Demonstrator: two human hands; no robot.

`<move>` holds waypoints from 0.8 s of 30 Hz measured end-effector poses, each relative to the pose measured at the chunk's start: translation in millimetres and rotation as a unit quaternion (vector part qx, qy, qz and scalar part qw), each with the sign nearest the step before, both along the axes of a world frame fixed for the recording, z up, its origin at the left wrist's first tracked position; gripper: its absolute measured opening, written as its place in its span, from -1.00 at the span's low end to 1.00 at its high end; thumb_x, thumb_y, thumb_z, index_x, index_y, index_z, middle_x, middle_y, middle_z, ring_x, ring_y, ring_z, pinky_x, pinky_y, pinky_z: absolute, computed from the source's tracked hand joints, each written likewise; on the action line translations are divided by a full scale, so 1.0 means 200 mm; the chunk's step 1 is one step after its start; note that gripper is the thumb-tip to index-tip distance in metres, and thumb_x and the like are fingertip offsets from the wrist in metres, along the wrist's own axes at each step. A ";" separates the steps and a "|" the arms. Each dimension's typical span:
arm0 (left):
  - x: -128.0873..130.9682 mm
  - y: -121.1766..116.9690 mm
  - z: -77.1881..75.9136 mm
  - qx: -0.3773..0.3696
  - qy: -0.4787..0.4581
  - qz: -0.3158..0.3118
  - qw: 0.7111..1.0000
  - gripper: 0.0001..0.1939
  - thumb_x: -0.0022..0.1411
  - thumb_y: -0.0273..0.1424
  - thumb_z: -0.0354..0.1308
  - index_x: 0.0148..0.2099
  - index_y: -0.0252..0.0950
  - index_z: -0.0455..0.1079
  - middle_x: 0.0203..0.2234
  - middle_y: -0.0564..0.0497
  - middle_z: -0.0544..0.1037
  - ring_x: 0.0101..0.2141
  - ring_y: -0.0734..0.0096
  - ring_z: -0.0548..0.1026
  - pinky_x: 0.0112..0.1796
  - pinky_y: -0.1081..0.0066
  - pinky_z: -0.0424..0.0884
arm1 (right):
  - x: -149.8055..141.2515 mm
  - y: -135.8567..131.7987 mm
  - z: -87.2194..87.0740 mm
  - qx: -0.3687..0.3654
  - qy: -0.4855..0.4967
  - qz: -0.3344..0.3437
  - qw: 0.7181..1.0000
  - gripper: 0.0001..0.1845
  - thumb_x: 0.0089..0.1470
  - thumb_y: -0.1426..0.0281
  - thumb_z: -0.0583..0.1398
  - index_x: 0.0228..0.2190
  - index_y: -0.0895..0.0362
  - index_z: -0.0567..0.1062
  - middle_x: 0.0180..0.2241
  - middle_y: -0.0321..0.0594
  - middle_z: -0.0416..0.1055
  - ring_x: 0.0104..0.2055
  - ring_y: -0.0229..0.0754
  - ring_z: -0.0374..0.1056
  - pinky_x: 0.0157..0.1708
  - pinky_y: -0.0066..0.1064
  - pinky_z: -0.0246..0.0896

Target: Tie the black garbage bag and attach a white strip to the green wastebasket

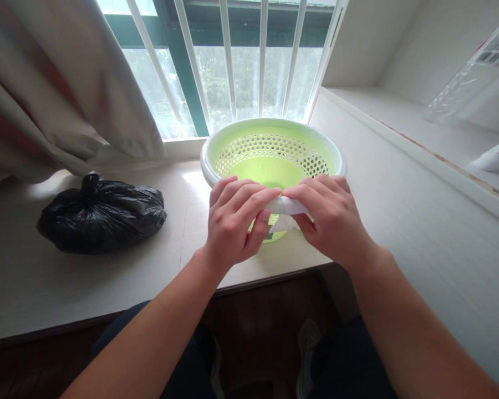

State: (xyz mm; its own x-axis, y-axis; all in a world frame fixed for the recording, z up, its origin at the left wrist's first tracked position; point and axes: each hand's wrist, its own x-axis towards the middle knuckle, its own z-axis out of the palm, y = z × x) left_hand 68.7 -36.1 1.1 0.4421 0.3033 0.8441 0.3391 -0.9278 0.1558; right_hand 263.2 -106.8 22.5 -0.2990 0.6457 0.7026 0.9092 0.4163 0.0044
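A light green plastic colander (274,147) with a white rim stands on the pale windowsill counter (108,277), in front of a barred window. My left hand (235,219) and my right hand (330,213) meet at its near rim. Both pinch a small white piece (289,213), which looks like a paper label or sticker, against the near side of the colander. The fingers of each hand curl over the rim. Part of the white piece is hidden under my fingers.
A tied black plastic bag (102,213) lies on the counter to the left. A beige curtain (58,88) hangs above it. A white shelf (419,133) at the right holds clear packaging (469,83). My legs and shoes show below the counter edge.
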 end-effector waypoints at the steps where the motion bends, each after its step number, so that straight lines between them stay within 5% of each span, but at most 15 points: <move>1: 0.00 0.00 0.00 0.002 -0.002 -0.003 1.000 -0.66 0.45 -0.37 -0.07 0.07 -0.19 0.51 -0.15 -0.04 0.65 -0.04 0.19 0.54 0.19 0.08 0.23 | 0.00 0.00 0.00 0.003 0.001 -0.002 1.000 -0.87 0.31 0.46 0.12 -0.14 0.04 0.44 -0.32 -0.25 0.48 -0.22 -0.07 0.32 -0.12 -0.22 0.06; 24: 0.03 -0.01 -0.04 0.000 -0.016 0.019 1.000 -0.63 0.44 -0.32 -0.05 0.11 -0.15 0.52 -0.13 -0.07 0.64 -0.02 0.13 0.51 0.23 0.03 0.18 | 0.00 0.01 -0.03 0.013 0.025 -0.004 1.000 -0.81 0.25 0.47 0.14 -0.13 0.04 0.46 -0.28 -0.21 0.51 -0.20 -0.03 0.33 -0.09 -0.20 0.08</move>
